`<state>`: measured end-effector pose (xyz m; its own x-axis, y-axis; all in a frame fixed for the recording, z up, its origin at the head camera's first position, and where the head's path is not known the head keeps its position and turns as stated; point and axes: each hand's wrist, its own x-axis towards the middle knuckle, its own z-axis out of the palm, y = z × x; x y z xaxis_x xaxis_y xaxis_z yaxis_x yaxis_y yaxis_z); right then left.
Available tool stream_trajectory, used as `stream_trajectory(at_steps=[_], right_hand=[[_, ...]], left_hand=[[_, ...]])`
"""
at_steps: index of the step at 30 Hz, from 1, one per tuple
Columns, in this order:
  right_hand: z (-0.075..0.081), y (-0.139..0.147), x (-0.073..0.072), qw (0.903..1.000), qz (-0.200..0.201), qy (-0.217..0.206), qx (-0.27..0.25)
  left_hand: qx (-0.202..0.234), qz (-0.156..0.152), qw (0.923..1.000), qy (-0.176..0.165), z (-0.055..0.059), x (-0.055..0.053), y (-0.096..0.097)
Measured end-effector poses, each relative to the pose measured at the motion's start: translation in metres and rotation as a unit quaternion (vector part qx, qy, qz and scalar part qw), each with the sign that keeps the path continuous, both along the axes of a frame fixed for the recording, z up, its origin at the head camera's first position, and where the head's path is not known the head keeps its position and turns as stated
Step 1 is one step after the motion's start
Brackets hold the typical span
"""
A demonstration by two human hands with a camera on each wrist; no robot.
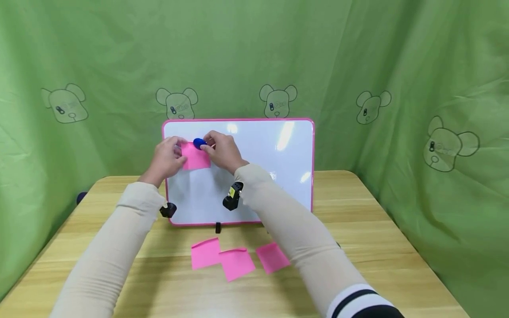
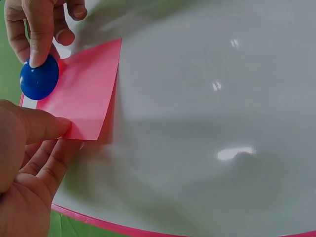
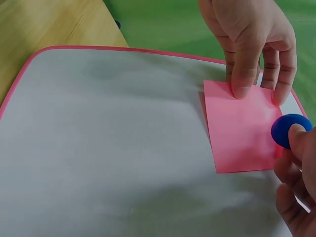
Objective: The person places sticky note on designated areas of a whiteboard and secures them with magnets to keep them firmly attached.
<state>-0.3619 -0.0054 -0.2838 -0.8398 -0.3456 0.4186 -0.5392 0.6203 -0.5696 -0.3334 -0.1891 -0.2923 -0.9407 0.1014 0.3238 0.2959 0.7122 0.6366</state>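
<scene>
Disc (image 1: 199,143) and pink note (image 1: 195,160) held at whiteboard's (image 1: 292,172) upper left

Left grip (image 1: 165,158) pinches the pink note along its left edge, thumb on the front and fingers behind. Right grip (image 1: 224,152) grasps the blue disc between thumb and fingers, over the note's top edge. The note's lower edge stands slightly off the board, casting a shadow.

The pink-framed whiteboard stands on the wooden tabletop (image 1: 346,212), a black foot (image 1: 218,228) under its lower edge. Before it lie three more pink sheets: the left one (image 1: 205,253) touches the middle one (image 1: 237,264), and the third (image 1: 272,258) lies just beside them, near the right sleeve (image 1: 302,234). Green curtain (image 1: 226,44) with bear-head outlines hangs behind.
</scene>
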Motion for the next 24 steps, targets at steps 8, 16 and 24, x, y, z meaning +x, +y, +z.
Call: stream_trajectory(at_steps=[8, 16, 24], right_hand=[[0.005, -0.003, 0.000, 0.9996, -0.023, -0.001, 0.015], [0.006, -0.010, 0.000, 0.9971, -0.057, 0.009, 0.050], [0.006, -0.012, 0.003, 0.9934, -0.086, 0.022, 0.072]], left_hand=[[0.002, 0.005, 1.0000, 0.003, 0.003, -0.003, 0.001], [0.004, 0.005, 1.0000, -0.007, 0.003, 0.000, 0.003], [0.008, 0.001, 0.9999, -0.009, 0.000, 0.000, 0.002]])
